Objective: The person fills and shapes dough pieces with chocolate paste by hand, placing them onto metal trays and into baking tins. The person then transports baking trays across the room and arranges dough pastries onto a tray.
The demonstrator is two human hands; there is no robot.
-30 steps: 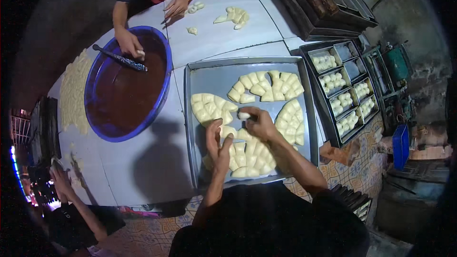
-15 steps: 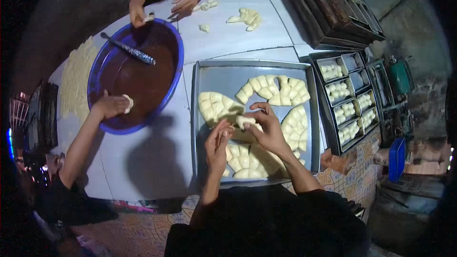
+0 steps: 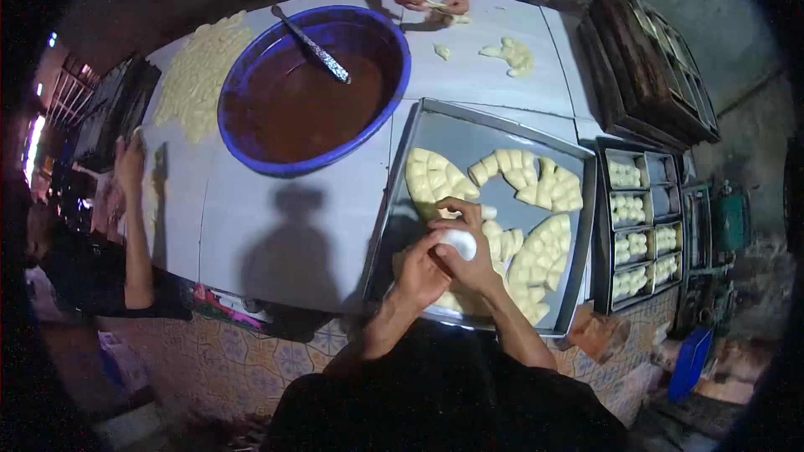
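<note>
My left hand [image 3: 420,276] and my right hand [image 3: 471,263] are cupped together, both closed around a smooth white dough piece [image 3: 459,242] that shows between my fingers. They are above the lower left part of a large metal tray [image 3: 578,307]. In the tray lie cut sections of pale dough [image 3: 538,255], scored into small blocks and grouped round the middle. Just left of the tray is a blue basin [image 3: 298,163] of brown liquid [image 3: 310,109] with a patterned-handled utensil [image 3: 333,67] lying across its rim.
A person across the table [image 3: 193,201] stretches dough [image 3: 434,2]; another person's arm [image 3: 136,226] reaches from the left. Dough pieces [image 3: 198,75] cover the far left; small lumps [image 3: 517,57] lie at the back. Moulds with dough rolls [image 3: 628,208] and stacked dark moulds [image 3: 645,67] stand right.
My hands have closed together around the dough piece. The person opposite brought both hands out to the dough, and the left-side arm has left the basin. The view has swung, shifting the table.
</note>
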